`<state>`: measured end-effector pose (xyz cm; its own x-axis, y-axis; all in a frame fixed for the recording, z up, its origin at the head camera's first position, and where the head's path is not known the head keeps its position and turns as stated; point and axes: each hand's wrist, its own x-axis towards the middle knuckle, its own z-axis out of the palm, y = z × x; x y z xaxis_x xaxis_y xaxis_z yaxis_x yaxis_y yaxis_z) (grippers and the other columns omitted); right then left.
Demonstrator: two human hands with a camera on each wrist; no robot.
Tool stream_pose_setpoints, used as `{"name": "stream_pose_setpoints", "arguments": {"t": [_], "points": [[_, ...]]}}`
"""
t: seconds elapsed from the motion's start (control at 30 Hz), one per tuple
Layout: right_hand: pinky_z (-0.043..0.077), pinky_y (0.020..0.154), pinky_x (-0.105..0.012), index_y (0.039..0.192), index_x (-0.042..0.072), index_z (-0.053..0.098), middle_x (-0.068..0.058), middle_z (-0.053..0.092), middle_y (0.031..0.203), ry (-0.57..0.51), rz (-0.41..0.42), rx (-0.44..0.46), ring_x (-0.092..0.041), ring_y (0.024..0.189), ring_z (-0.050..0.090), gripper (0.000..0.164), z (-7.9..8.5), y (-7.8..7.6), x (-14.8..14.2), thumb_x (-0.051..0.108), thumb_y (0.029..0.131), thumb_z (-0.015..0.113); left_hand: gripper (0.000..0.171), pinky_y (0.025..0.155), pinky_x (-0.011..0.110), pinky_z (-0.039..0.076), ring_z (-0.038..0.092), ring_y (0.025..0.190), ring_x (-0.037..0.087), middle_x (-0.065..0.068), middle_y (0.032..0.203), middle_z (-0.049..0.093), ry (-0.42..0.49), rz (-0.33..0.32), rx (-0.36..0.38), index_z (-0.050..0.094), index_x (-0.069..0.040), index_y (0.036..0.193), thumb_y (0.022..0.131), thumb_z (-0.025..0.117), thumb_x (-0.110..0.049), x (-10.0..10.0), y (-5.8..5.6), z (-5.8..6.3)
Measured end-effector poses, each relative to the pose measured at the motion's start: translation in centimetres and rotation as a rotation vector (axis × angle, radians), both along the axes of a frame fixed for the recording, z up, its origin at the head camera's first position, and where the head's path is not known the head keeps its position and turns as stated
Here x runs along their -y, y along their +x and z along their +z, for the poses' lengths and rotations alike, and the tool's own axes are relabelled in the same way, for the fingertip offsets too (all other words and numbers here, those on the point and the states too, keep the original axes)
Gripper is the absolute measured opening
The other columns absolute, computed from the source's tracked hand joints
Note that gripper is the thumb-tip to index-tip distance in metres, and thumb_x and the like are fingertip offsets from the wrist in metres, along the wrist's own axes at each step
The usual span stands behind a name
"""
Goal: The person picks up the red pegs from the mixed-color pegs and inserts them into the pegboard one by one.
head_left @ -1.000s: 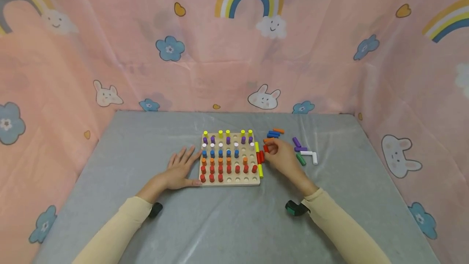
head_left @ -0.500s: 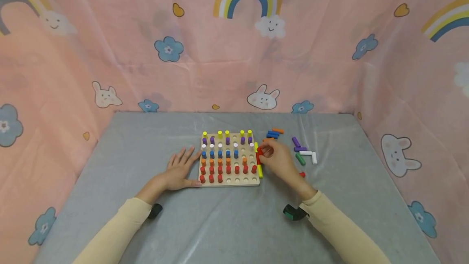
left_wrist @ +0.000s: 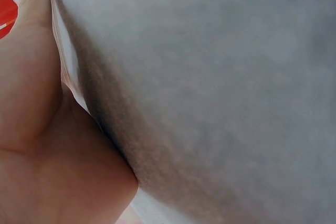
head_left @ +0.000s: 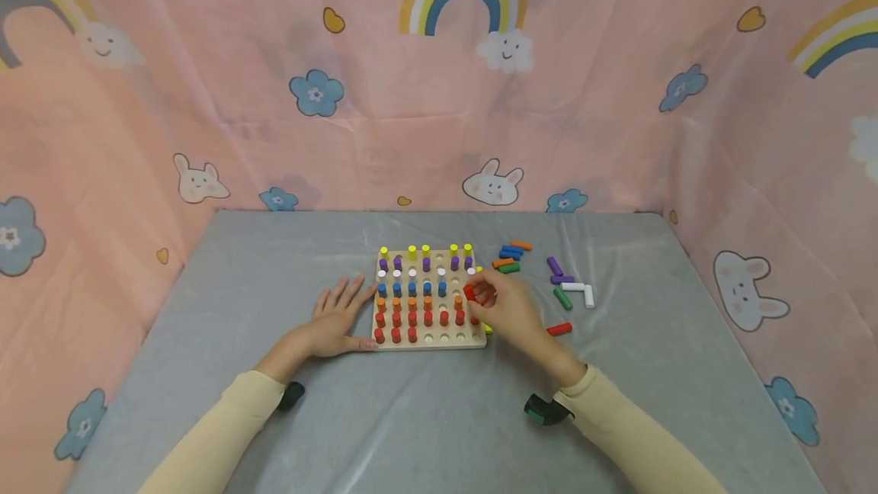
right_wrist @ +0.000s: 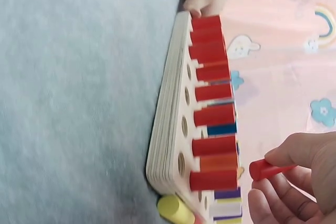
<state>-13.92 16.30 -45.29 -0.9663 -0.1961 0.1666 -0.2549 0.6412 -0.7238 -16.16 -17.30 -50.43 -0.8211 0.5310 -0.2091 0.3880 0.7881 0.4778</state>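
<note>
A wooden pegboard [head_left: 436, 343] with rows of coloured pegs lies on the table. My left hand [head_left: 334, 320] rests flat at its left side, fingers spread, with the thumb touching the near left corner. In the left wrist view, the left thumb [left_wrist: 34, 6] lies by the board's layered edge. My right hand [head_left: 511, 311] pinches a red peg [right_wrist: 258, 170] between thumb and fingers, above the board's right part. More red shows between those fingers in the head view; whether it is a second peg I cannot tell. Red pegs [right_wrist: 212, 115] stand upright in the near rows, beside bare holes.
Right of the board lie loose pegs: orange [head_left: 521, 245], blue [head_left: 511, 251], green [head_left: 562, 298], purple [head_left: 555, 265] and white [head_left: 572, 287]. A red peg [head_left: 559, 328] lies beside my right wrist. A yellow peg [right_wrist: 176, 209] lies against the board's right side. Patterned pink cloth surrounds the table.
My right hand has moved left from beside the board to over its right edge, carrying red. A green peg and the whole red peg near the wrist have come into view. The left hand stays put.
</note>
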Motion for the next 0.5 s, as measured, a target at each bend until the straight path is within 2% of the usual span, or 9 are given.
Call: {"name": "stream_pose_setpoints", "arguments": {"t": [0.13,0.27,0.5], "points": [[0.056,0.070,-0.027,0.103,0.009,0.066,-0.002,0.069,0.090,-0.014,0.042,-0.053,-0.013,0.080,0.063,0.025,-0.2,0.3,0.5,0.006,0.081,0.076,0.110,0.118,0.067,-0.005,-0.010,0.153,0.043,0.016,0.168,-0.004,0.008,-0.004,0.001,0.004,-0.023,0.161,0.081,0.061,-0.072,0.0,0.0,0.0],[0.058,0.069,-0.029,0.100,0.010,0.066,-0.002,0.070,0.089,-0.036,0.066,-0.068,-0.013,0.079,0.065,0.023,-0.3,0.4,0.9,0.003,0.080,0.077,0.111,0.117,0.068,-0.005,-0.009,0.153,0.045,0.018,0.168,-0.003,0.028,-0.011,0.003,0.005,-0.022,0.161,0.080,0.059,-0.075,0.0,0.0,0.3],[0.055,0.069,-0.018,0.102,0.011,0.067,-0.002,0.072,0.090,-0.043,0.089,-0.005,-0.011,0.081,0.067,0.023,-0.4,1.0,1.6,0.006,0.082,0.078,0.108,0.117,0.068,-0.005,-0.009,0.153,0.044,0.017,0.168,-0.004,0.015,-0.006,0.002,0.005,-0.023,0.161,0.082,0.064,-0.068,0.0,0.1,0.3]]}}
